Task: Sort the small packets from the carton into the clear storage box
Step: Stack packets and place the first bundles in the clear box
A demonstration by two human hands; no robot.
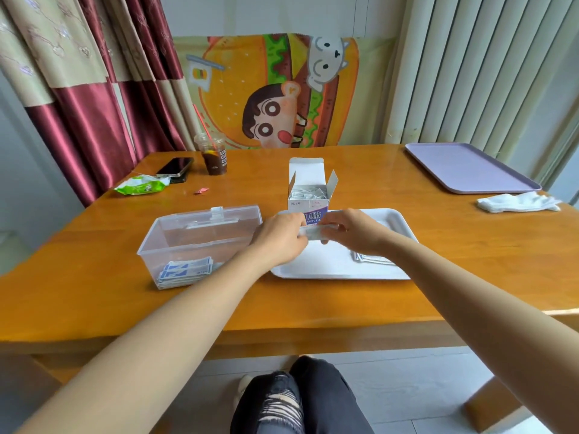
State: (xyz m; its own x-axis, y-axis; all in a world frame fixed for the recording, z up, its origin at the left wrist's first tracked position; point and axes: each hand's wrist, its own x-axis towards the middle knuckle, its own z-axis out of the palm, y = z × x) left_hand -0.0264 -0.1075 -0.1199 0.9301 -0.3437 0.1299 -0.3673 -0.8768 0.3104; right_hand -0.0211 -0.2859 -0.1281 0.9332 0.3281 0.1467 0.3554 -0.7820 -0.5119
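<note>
Sorting looks partly done: at nine o'clock from the hands, the clear storage box (188,233) holds a low stack of packets (185,272). Over the white tray (326,267), the left hand (279,238) and right hand (351,230) meet, the fingers of both pinching a small white bundle (316,231). The open carton (308,189) stands at twelve o'clock. Next, I judge, the bundle must go toward nine o'clock into the box. The fingertips and the bundle's count are blurred, and the right wrist partly hides the loose packets (371,256) at four o'clock.
</note>
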